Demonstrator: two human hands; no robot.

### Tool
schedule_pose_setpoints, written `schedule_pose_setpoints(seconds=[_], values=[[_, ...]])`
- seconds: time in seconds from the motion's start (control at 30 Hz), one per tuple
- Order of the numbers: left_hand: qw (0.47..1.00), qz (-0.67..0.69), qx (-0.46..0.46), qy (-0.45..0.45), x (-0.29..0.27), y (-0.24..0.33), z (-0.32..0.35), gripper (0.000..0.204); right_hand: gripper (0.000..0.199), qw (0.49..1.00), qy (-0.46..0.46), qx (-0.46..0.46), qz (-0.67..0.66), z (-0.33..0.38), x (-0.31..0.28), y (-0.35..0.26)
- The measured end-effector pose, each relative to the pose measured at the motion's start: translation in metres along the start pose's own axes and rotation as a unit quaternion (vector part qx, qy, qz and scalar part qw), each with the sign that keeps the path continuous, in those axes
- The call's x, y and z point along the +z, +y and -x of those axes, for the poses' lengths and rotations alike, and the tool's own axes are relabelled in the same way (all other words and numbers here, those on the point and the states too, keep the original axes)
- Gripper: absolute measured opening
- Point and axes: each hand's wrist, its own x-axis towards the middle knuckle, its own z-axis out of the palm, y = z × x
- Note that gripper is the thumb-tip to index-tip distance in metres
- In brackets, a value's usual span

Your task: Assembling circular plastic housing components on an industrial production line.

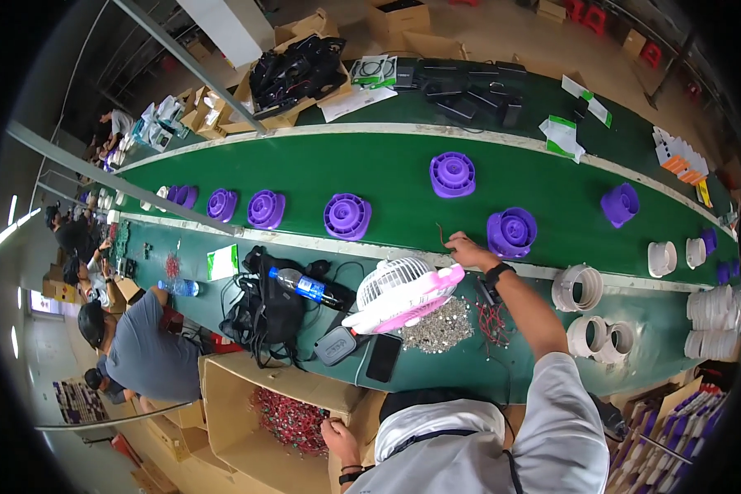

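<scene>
My right hand [467, 249] reaches over the green belt, just left of a purple round plastic housing [512, 232]. Its fingers are pinched together, and a thin reddish wire [440, 234] sticks up from them. Low in the view, my left hand [341, 439] is at the right side of a cardboard box [222, 387] holding a heap of red wired parts [292, 420]. The fingers of that hand are curled; what they hold, if anything, is hidden. Between my arms, a white and pink fan [403, 296] stands on the table beside a pile of small metal pieces [440, 329].
More purple housings [347, 216] sit along the belt [288, 165]. White rings [577, 288] stand at right. A phone [384, 357], a bottle [309, 286], a black bag [259, 309] and red wires [492, 323] lie on the table. Other people [152, 337] sit at left.
</scene>
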Motion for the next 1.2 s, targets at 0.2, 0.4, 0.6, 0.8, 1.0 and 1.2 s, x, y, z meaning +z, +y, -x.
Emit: schedule_pose_setpoints(seconds=[0.2, 0.4, 0.6, 0.8, 1.0, 1.2], values=[[1.0, 0.017, 0.002, -0.003, -0.004, 0.004, -0.005, 0.021, 0.039, 0.999, -0.026, 0.034, -0.03, -0.014, 0.02, 0.006], [1.0, 0.02, -0.002, -0.002, -0.006, 0.005, -0.005, 0.021, 0.037, 0.998, -0.057, -0.003, 0.037, 0.007, 0.014, -0.006], [1.0, 0.025, -0.004, -0.002, -0.006, 0.005, -0.009, 0.02, 0.039, 0.988, -0.117, 0.064, 0.074, 0.001, 0.01, 0.001], [1.0, -0.001, 0.009, 0.024, -0.011, 0.017, 0.0, 0.016, 0.029, 0.994, 0.07, -0.055, 0.062, 0.008, 0.034, 0.039], [0.999, 0.002, 0.026, 0.035, -0.001, 0.006, 0.001, 0.016, 0.035, 0.994, 0.072, -0.083, 0.025, 0.01, 0.056, 0.097], [0.999, -0.008, 0.022, 0.031, -0.009, 0.01, -0.003, 0.016, 0.027, 0.984, 0.1, -0.076, 0.129, 0.011, 0.055, 0.084]])
